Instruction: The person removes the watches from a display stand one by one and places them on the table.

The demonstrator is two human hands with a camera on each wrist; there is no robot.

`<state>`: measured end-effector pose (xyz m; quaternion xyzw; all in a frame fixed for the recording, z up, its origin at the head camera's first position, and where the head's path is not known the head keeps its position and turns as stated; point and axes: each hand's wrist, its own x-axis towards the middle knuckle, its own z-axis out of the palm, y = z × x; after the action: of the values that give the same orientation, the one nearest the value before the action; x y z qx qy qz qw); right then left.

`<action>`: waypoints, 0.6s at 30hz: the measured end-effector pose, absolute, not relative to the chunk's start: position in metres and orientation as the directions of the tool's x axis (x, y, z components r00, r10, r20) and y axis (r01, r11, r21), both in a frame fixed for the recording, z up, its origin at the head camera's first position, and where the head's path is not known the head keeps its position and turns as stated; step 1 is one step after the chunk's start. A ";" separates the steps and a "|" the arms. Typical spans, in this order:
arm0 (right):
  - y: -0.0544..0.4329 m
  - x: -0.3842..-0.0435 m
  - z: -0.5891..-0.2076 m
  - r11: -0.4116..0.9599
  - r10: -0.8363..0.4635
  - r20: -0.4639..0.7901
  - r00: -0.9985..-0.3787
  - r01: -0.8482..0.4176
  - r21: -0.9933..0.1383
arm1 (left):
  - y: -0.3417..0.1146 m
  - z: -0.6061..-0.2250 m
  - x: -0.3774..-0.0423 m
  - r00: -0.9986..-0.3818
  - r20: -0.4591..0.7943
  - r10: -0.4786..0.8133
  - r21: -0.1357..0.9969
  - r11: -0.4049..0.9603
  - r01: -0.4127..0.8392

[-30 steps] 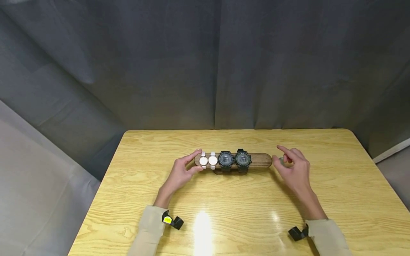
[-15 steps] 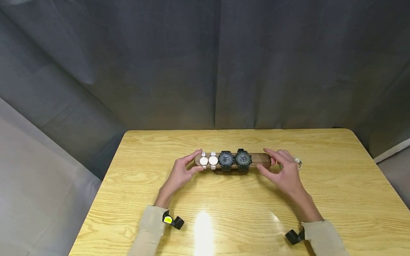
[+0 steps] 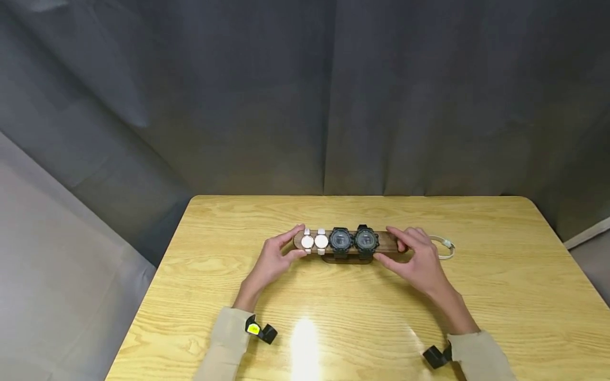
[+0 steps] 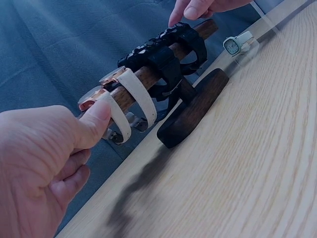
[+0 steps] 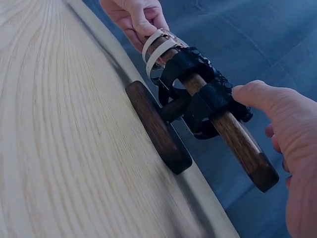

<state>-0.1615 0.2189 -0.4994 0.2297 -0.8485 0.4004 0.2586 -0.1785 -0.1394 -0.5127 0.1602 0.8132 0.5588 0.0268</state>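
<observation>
A dark wooden watch stand (image 3: 347, 259) holds two white-strapped watches (image 3: 321, 241) on the left and two black digital watches (image 3: 366, 239) on the right. My left hand (image 3: 272, 260) grips the bar's left end, its thumb against the outer white strap in the left wrist view. Across the bar's right part, my right hand (image 3: 420, 262) pinches at the outermost black watch, thumb in front and index finger behind. Its thumb tip meets that watch's side in the right wrist view. To the right of this hand, a pale-strapped square watch (image 4: 233, 46) lies on the table.
The stand rests on a light wood-grain table (image 3: 352, 317) near its back edge. Behind the table hangs a dark grey curtain (image 3: 257, 106). A small black wrist camera (image 3: 436, 357) sits at the right sleeve, another at the left.
My right hand has let go of the pale-strapped watch, leaving it on the table, and moved left over the bar to the outer black watch. The left hand has kept its grip.
</observation>
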 end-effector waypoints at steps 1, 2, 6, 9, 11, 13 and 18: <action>0.218 -0.163 -0.499 0.571 -0.187 0.626 -0.757 -0.602 -0.558 | -0.139 -0.512 -0.179 -0.947 0.139 0.291 0.917 0.322 0.234; 0.217 -0.164 -0.499 0.568 -0.190 0.628 -0.755 -0.606 -0.556 | -0.139 -0.512 -0.179 -0.945 0.144 0.294 0.916 0.321 0.240; 0.212 -0.166 -0.500 0.565 -0.207 0.628 -0.750 -0.616 -0.549 | -0.139 -0.510 -0.179 -0.943 0.151 0.296 0.916 0.317 0.246; 0.209 -0.166 -0.501 0.573 -0.211 0.622 -0.754 -0.611 -0.547 | -0.139 -0.509 -0.179 -0.944 0.151 0.293 0.915 0.321 0.246; 0.207 -0.166 -0.501 0.577 -0.211 0.617 -0.758 -0.606 -0.548 | -0.139 -0.508 -0.178 -0.945 0.148 0.291 0.915 0.322 0.243; 0.205 -0.166 -0.501 0.576 -0.209 0.615 -0.760 -0.604 -0.551 | -0.139 -0.508 -0.178 -0.945 0.147 0.291 0.915 0.322 0.242; 0.199 -0.166 -0.502 0.572 -0.218 0.626 -0.749 -0.617 -0.540 | -0.138 -0.509 -0.179 -0.945 0.154 0.290 0.923 0.298 0.242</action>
<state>-0.1663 0.1987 -0.5022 0.2459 -0.8491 0.3919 0.2550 -0.1786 -0.1377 -0.5089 0.1652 0.8054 0.5689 0.0213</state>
